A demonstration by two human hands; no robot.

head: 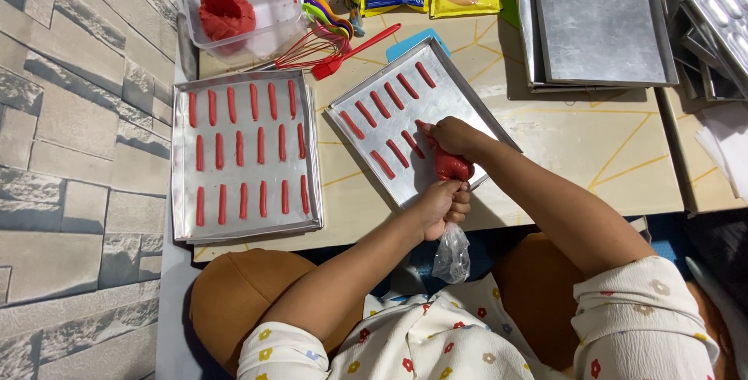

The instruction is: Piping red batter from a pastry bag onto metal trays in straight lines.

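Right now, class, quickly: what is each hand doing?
Left hand: closed around the piping bag, squeezing its twisted top.
Right hand: closed on the bag's tip end, over the tray.

Both hands grip red piping bag [450, 168] over tilted tray [460, 103]; left hand [442, 207] below, right hand [452, 137] at tip.

The scene was brightly and evenly lit from overhead, with only soft, short shadows under the forearms and along the tray [245, 154] edges at the left of the frame. A dull sheen lay on the metal trays [600, 21] at the upper right, without harsh glare. Focus was sharp across the surface [615, 154], and straight lines bowed slightly toward the frame's corners.
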